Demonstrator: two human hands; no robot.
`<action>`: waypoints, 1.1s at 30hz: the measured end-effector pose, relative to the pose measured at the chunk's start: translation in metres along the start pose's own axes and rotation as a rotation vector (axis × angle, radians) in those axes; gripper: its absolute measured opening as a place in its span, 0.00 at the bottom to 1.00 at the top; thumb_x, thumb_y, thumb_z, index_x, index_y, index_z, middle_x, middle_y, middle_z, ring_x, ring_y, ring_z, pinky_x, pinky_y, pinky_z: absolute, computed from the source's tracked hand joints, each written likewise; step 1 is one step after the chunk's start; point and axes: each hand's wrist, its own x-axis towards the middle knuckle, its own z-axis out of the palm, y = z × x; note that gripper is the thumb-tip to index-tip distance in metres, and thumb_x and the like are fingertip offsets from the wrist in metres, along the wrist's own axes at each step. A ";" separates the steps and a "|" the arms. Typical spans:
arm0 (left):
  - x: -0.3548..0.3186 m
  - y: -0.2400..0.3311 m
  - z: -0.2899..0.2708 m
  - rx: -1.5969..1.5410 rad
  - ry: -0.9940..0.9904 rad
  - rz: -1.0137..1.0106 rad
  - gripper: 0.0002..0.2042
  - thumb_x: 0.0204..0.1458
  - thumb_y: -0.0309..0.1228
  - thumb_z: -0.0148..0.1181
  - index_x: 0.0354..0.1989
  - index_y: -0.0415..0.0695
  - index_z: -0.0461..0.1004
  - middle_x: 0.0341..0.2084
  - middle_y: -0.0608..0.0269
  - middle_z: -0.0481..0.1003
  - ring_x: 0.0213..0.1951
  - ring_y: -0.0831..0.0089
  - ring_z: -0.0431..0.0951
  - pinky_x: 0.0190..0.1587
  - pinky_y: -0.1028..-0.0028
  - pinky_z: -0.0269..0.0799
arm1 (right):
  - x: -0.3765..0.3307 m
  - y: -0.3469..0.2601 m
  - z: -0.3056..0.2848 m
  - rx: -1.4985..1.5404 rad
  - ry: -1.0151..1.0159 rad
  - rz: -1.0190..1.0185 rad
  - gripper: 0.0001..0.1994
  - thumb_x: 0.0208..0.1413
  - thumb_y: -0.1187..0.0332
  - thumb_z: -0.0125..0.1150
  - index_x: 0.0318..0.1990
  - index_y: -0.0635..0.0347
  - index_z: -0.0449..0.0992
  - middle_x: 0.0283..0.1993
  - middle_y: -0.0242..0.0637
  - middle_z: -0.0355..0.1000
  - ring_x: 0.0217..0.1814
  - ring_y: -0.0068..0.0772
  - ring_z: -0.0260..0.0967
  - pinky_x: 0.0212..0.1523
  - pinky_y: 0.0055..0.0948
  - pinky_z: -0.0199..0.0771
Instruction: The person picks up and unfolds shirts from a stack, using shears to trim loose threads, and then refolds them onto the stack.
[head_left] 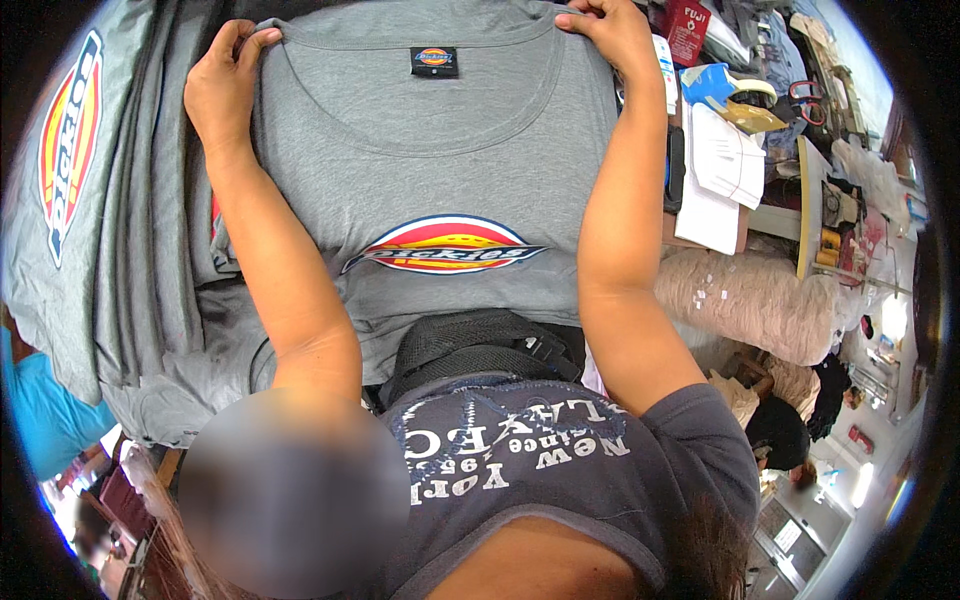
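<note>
A grey T-shirt (420,190) with a wide scooped neck lies spread out in front of me, front side up. A colourful oval print (450,245) crosses its chest, and a small black label (434,62) shows inside the neck. My left hand (225,75) pinches the shirt at its far left shoulder. At the far right shoulder my right hand (612,35) pinches the cloth in the same way. Both arms are stretched out, and the shirt lies between them. Its far edge runs out of the picture.
Layered grey shirts (130,200) with a similar print lie to the left. To the right are a tape dispenser (745,95), white papers (722,160) and a large plastic-wrapped roll (750,295). A black bag (485,350) sits at my waist. Other people are in the background.
</note>
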 end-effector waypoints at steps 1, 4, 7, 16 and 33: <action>0.000 0.001 -0.002 0.010 0.000 -0.030 0.14 0.42 0.45 0.60 0.32 0.49 0.74 0.24 0.63 0.76 0.26 0.67 0.75 0.30 0.73 0.67 | 0.000 0.000 0.000 -0.009 0.026 -0.018 0.08 0.31 0.70 0.65 0.22 0.63 0.74 0.15 0.34 0.66 0.19 0.20 0.62 0.22 0.22 0.59; 0.000 -0.003 0.001 0.083 0.016 0.011 0.15 0.42 0.46 0.60 0.32 0.50 0.74 0.25 0.62 0.76 0.28 0.63 0.75 0.30 0.71 0.67 | 0.000 0.000 -0.001 -0.025 -0.004 0.048 0.08 0.36 0.68 0.65 0.24 0.63 0.75 0.18 0.30 0.68 0.22 0.18 0.62 0.26 0.21 0.60; 0.001 -0.006 0.006 0.069 -0.044 0.028 0.15 0.41 0.46 0.60 0.31 0.50 0.74 0.24 0.59 0.75 0.28 0.60 0.75 0.30 0.69 0.68 | 0.006 0.020 0.008 -0.088 -0.058 -0.036 0.13 0.34 0.62 0.69 0.24 0.60 0.74 0.19 0.27 0.67 0.24 0.18 0.61 0.28 0.21 0.60; 0.025 -0.015 -0.036 -0.526 -0.208 0.133 0.09 0.43 0.32 0.63 0.26 0.39 0.73 0.20 0.75 0.70 0.25 0.87 0.65 0.29 0.86 0.60 | 0.002 -0.006 -0.033 0.514 -0.277 -0.080 0.13 0.41 0.61 0.67 0.30 0.59 0.75 0.26 0.23 0.69 0.29 0.16 0.62 0.32 0.20 0.60; 0.124 0.044 -0.142 -0.353 -0.322 0.311 0.13 0.46 0.43 0.60 0.27 0.45 0.75 0.20 0.78 0.70 0.25 0.89 0.64 0.30 0.85 0.58 | 0.053 -0.084 -0.139 0.269 -0.102 -0.155 0.10 0.46 0.64 0.61 0.30 0.62 0.77 0.25 0.27 0.72 0.28 0.19 0.65 0.31 0.22 0.65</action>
